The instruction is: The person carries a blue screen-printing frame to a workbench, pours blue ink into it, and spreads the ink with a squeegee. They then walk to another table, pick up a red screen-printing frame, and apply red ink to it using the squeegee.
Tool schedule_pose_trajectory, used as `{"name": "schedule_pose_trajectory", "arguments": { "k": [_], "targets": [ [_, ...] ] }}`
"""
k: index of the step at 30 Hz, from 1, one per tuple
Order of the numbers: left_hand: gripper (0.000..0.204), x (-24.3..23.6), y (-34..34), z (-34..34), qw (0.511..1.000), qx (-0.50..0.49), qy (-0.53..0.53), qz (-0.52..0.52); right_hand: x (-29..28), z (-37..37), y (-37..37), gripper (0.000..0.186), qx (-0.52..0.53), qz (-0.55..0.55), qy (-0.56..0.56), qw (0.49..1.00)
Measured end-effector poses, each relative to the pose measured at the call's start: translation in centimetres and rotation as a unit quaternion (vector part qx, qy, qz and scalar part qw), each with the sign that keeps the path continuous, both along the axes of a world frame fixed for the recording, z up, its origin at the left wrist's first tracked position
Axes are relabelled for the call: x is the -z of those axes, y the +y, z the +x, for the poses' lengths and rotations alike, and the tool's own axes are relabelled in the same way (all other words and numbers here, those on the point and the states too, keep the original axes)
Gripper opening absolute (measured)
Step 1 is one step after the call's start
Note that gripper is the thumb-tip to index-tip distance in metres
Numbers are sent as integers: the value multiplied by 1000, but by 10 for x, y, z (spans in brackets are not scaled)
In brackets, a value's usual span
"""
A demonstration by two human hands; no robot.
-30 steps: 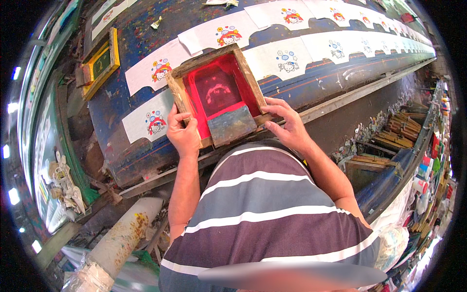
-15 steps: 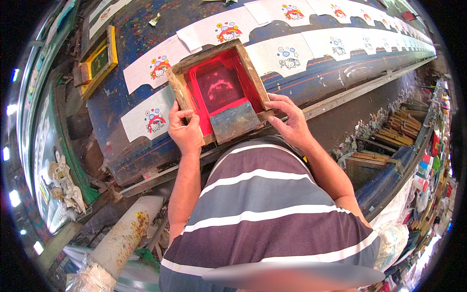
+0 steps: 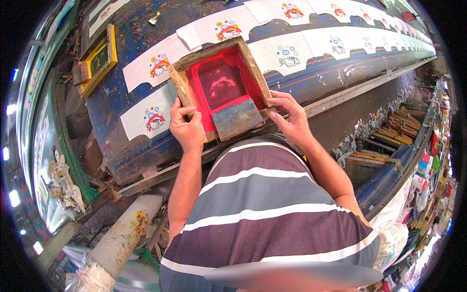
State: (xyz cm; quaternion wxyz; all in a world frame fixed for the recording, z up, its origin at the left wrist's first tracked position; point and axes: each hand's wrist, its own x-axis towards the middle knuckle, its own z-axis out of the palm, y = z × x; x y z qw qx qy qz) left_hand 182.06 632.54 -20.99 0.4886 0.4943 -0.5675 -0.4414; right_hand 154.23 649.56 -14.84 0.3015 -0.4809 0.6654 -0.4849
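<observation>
Between my hands is a wooden screen-printing frame [image 3: 181,90], red with ink inside, with a pale design showing in its mesh. A dark, paint-stained flat squeegee [image 3: 237,119] rests against the frame's near inner side. My left hand [image 3: 188,127] grips the left rail, thumb and fingers closed on it. At the near right corner, my right hand [image 3: 292,117] pinches the wood between thumb and fingers. Under and around the frame lie white fabric pieces; the one at left [image 3: 134,117] bears a coloured print, while the one to the right [image 3: 267,51] has blue and black outlines only.
A long blue paint-spotted table [image 3: 104,141] carries rows of printed white pieces. A yellow-edged frame [image 3: 99,63] sits at its left end. Stacked wooden frames [image 3: 404,126] stand on the right. A rusty pale pipe [image 3: 124,233] is at lower left.
The frame has shifted slightly to the right and away from me, with both hands moving along on it. The fabric pieces lie as before.
</observation>
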Motion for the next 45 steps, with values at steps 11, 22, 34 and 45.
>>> {"name": "schedule_pose_trajectory", "arguments": {
  "k": [11,22,34,45],
  "targets": [
    [18,5,-2,2,1000,13,13,10,1,-3,0,40,-18,-3,-17,1000],
    [17,1,-1,2,999,13,27,33,6,-4,2,41,-18,-11,0,1000],
    [16,0,0,0,999,16,41,23,0,-5,2,42,-29,-16,6,999],
    [16,-3,6,1,999,8,28,19,5,2,6,40,1,2,-22,1000]
  ]
}}
